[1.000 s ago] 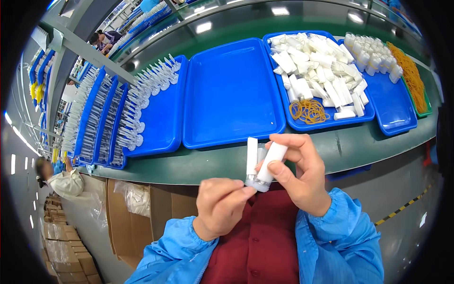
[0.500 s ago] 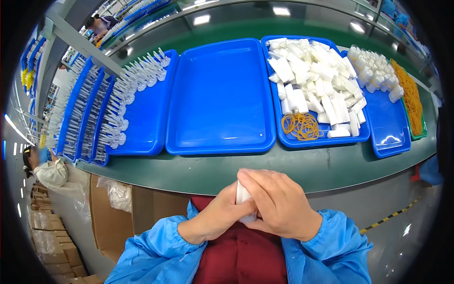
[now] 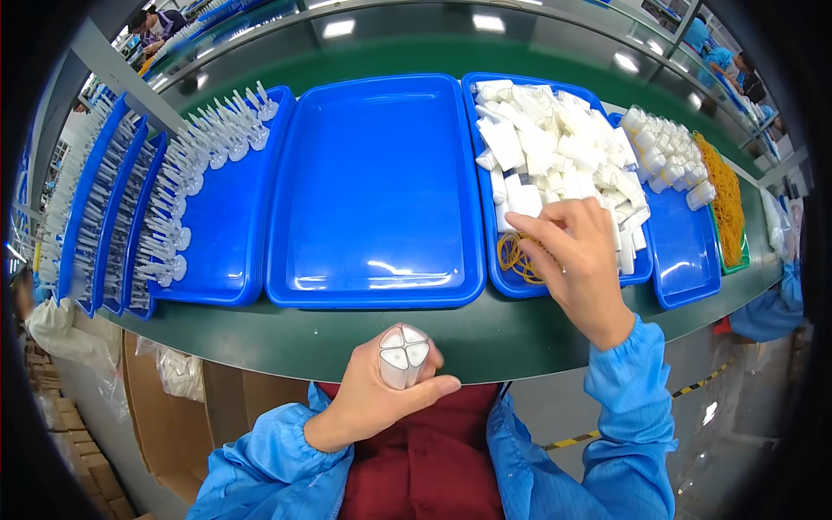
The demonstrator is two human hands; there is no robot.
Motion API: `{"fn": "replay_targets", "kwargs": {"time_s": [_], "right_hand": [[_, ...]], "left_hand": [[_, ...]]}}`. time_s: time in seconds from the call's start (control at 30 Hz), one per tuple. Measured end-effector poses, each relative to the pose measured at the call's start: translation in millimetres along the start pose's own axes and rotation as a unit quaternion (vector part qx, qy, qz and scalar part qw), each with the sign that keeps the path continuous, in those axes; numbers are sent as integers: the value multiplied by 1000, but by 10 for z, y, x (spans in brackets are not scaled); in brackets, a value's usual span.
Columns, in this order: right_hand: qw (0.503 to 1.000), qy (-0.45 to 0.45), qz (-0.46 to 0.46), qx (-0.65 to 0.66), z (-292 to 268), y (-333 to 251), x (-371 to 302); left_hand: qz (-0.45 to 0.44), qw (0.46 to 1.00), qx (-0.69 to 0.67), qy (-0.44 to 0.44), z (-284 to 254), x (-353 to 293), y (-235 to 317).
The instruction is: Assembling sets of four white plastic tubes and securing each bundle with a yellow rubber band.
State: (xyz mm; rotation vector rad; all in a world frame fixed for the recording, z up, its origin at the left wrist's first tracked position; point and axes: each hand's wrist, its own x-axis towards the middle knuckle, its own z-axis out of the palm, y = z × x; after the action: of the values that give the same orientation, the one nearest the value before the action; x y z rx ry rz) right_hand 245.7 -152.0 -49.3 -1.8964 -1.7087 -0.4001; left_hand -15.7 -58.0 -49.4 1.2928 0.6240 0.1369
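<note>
My left hand (image 3: 377,394) is closed around a round bundle of white wedge-shaped pieces (image 3: 403,355), held upright in front of my chest. The pieces' ends face up and fit together into a circle. Over the front of a blue tray my right hand (image 3: 576,260) hovers with thumb and forefinger apart and the other fingers curled. Just beneath its fingertips lies a small pile of yellow-brown rubber bands (image 3: 513,257), partly covered by the hand. Behind them, many loose white wedge-shaped pieces (image 3: 555,130) are heaped in the same tray.
A large blue tray (image 3: 373,199) lies in the middle. To the left, trays hold clear plunger-like parts (image 3: 173,199). On the right are a narrow blue tray (image 3: 685,260) of white bundles and a green tray of rubber bands (image 3: 726,199). A cardboard box (image 3: 165,425) stands below the table.
My right hand has left the bundle and moved up and right to the rubber bands. The left hand keeps the bundle, now farther left with its ends showing. The view has shifted slightly.
</note>
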Motion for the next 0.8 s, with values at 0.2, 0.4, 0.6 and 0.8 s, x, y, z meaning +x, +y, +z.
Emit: {"fn": "replay_targets", "kwargs": {"time_s": [0.2,0.4,0.6,0.8], "right_hand": [[1000,10,-14,-18,-48,14,100],[998,7,53,-18,-224,79,14],[985,79,143,57,-321,-96,3],[986,-9,83,147,-240,-658,6]], "left_hand": [[49,995,55,62,-93,24,17],[46,994,50,89,-100,75,72],[253,959,52,119,-23,271,93],[283,950,90,100,194,502,322]]}}
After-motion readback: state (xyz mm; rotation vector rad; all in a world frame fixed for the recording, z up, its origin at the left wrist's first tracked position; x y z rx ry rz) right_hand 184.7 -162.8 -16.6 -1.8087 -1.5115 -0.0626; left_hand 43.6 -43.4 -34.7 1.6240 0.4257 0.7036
